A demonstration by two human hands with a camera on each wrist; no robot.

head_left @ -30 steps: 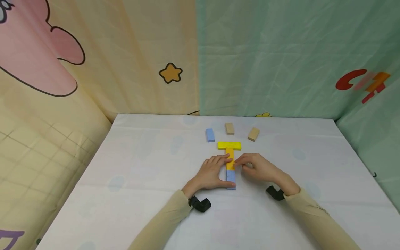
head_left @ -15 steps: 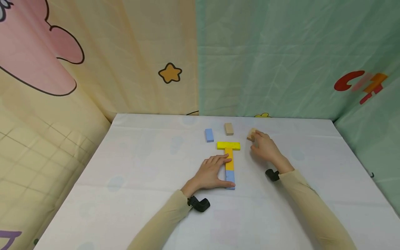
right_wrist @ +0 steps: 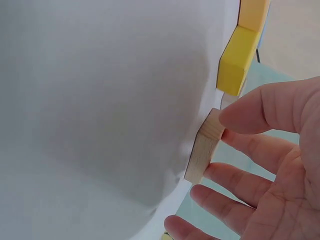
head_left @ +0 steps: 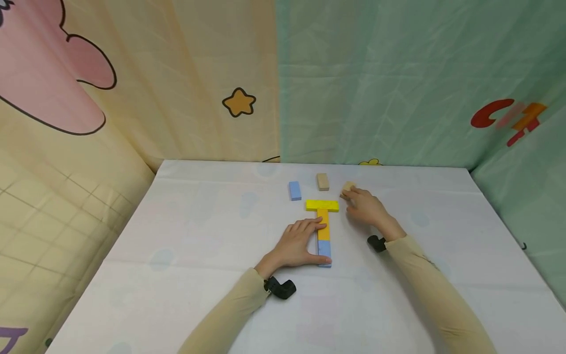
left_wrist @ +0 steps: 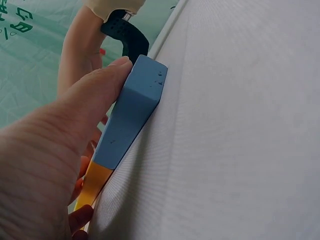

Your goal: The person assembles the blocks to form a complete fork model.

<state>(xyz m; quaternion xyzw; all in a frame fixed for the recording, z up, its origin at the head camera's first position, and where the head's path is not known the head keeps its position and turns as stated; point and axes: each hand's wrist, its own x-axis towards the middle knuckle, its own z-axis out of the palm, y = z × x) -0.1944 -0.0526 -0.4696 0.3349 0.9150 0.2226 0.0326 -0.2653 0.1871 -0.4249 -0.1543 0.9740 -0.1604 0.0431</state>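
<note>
Several flat blocks form a T on the table: a yellow block (head_left: 322,205) across the far end, then an orange block (head_left: 324,235) and a blue block (head_left: 324,248) as its stem. My left hand (head_left: 292,246) lies along the stem's left side, fingertips on the orange block and thumb over the near end of the blue one. In the left wrist view that thumb touches the blue block (left_wrist: 127,110). Right of the crosspiece, my right hand (head_left: 369,207) pinches a plain wooden block (right_wrist: 205,147) between thumb and fingers, its far end showing in the head view.
Beyond the T lie a loose blue block (head_left: 295,191) and another wooden block (head_left: 323,182), both short of the back edge. A white cloth covers the table (head_left: 221,216). Printed curtains (head_left: 376,88) hang behind and at both sides.
My right hand has left the orange block's side, reached to the wooden block at the far right and drawn it a little left. My left hand stays on the stem.
</note>
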